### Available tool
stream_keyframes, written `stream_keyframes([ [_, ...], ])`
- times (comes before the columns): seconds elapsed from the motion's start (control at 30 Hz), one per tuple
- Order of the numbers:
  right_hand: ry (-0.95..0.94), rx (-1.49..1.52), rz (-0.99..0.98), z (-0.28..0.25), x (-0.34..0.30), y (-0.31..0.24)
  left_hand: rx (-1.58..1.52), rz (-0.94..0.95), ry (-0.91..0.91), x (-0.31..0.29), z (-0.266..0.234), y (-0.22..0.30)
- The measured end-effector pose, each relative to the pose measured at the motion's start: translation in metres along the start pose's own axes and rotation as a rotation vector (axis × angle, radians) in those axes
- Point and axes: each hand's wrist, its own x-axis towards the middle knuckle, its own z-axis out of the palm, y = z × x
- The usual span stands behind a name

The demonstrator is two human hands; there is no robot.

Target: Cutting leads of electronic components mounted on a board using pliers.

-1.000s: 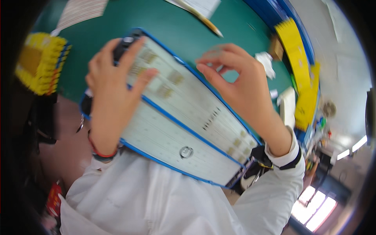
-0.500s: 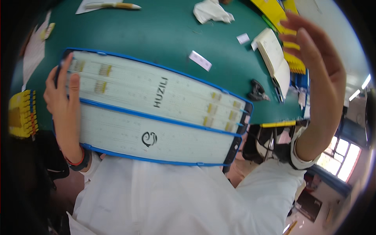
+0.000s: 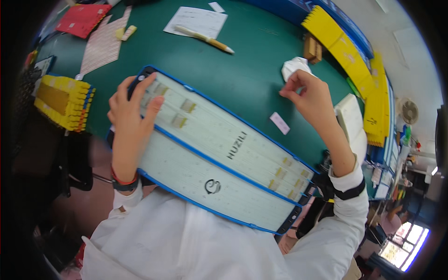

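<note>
A long hinged flat case (image 3: 219,135) with blue edges and pale clear panels lies slantwise against my front, across the table's near edge. Fine lines and small yellowish bands show through its upper half. My left hand (image 3: 130,109) grips the case's left end, thumb and fingers over the upper panel. Over the table, apart from the case, my right hand (image 3: 305,93) has its thumb and fingertips pinched together; whether anything tiny is between them cannot be made out. Just beyond it lies a crumpled white tissue (image 3: 295,65). A small pale slip (image 3: 280,123) is below that hand.
On the green table (image 3: 242,51) are a white sheet (image 3: 198,21) with a pen (image 3: 205,39) and a red packet (image 3: 84,19). Yellow folders (image 3: 338,44) and an open notebook (image 3: 351,121) line the right side. A yellow stack (image 3: 64,102) stands left.
My right hand has come down from the raised right side to over the table, its fingers closing into a pinch. The view has turned; the case now slants more steeply, still in my left hand.
</note>
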Motion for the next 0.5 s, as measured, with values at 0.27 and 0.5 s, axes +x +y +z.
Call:
stream_keyframes([
  [0.27, 0.078, -0.186, 0.029, -0.012, -0.037, 0.016, -0.09, 0.03, 0.03, 0.014, 0.001, 0.01],
  [0.5, 0.083, 0.134, 0.14, -0.035, -0.098, -0.036, 0.278, 0.13, -0.045, 0.009, -0.012, 0.002],
])
